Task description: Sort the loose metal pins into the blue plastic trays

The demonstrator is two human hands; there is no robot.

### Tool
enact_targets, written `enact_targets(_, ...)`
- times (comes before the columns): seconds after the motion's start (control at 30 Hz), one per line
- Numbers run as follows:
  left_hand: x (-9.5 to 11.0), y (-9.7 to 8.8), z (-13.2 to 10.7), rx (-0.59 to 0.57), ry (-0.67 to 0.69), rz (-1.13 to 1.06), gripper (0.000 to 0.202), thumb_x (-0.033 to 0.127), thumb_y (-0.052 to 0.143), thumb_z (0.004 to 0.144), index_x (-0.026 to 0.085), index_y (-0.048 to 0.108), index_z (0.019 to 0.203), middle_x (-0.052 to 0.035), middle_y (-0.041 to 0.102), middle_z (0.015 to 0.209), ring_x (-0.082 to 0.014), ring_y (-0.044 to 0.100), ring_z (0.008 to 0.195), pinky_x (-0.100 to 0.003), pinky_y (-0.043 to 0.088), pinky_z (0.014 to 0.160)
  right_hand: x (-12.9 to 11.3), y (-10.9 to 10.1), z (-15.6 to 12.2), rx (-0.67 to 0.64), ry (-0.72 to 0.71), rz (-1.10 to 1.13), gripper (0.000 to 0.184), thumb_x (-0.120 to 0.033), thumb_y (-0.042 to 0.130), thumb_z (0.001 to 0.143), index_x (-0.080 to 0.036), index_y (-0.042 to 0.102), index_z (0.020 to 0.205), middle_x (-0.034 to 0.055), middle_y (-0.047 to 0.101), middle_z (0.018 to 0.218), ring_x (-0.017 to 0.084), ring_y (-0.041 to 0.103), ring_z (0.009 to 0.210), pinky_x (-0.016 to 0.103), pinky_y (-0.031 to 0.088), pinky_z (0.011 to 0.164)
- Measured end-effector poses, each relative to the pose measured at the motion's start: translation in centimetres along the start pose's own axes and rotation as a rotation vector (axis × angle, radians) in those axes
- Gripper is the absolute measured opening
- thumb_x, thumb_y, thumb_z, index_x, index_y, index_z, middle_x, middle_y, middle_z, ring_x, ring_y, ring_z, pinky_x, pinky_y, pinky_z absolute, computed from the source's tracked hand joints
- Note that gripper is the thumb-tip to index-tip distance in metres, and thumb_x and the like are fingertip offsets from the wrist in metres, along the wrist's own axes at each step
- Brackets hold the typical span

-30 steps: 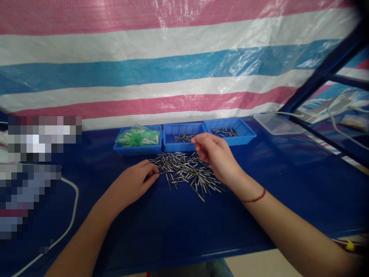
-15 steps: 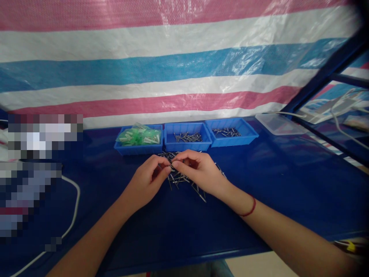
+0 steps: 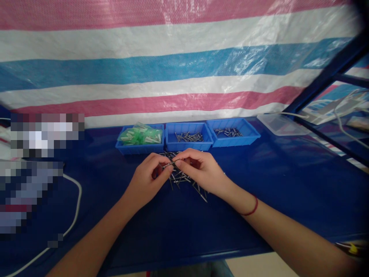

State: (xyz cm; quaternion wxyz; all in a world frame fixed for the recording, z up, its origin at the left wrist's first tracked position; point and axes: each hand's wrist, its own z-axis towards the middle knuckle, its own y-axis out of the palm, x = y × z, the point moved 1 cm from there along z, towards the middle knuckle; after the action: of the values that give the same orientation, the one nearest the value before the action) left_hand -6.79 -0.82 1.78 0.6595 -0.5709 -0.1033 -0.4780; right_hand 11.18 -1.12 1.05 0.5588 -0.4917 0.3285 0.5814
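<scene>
My left hand (image 3: 148, 179) and my right hand (image 3: 201, 171) meet fingertip to fingertip above a pile of small metal pins (image 3: 184, 179) on the blue table (image 3: 173, 231). Both pinch one thin metal pin (image 3: 170, 164) between them, held roughly level. Behind the pile stand three blue trays in a row: the left tray (image 3: 140, 148) holds green plastic parts, the middle tray (image 3: 188, 146) and the right tray (image 3: 248, 134) hold a few metal pins each. A red string circles my right wrist.
A striped pink, white and blue tarp (image 3: 173, 61) hangs behind the table. A clear plastic lid (image 3: 281, 125) lies at the right back. A white cable (image 3: 73, 211) curves over the table's left side. A dark blue frame bar (image 3: 323, 77) rises at the right.
My right hand came back from the middle tray to the pile. My left hand rose from the table to meet it, and both now pinch one pin.
</scene>
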Motion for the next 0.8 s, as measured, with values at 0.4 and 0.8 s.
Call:
enact_targets(0.4,0.2,-0.2,0.0,0.084,0.046,0.036,0.010,0.026,0.056,0.089,0.017,0.059,0.087,-0.0007,0.056,0.083,-0.0096,0.051,0.066,-0.021,0.041,0.060,0.0,0.0,-0.1,-0.094,-0.170,-0.326,0.014,-0.017,0.055,0.086,-0.017,0.070,0.085,0.0027,0.063,0.076,0.011,0.053,0.064,0.024,0.039,0.058)
enact_targets(0.8,-0.7,-3.6,0.0,-0.294,-0.141,0.439,0.032,0.050,0.051,0.087,0.020,0.058,0.078,0.0011,0.059,0.073,-0.0139,0.053,0.064,-0.026,0.036,0.058,1.0,-3.3,1.8,0.432,0.265,0.599,0.024,-0.039,0.064,0.079,-0.022,0.065,0.096,-0.0054,0.050,0.069,0.004,0.031,0.044,0.020,0.018,0.039)
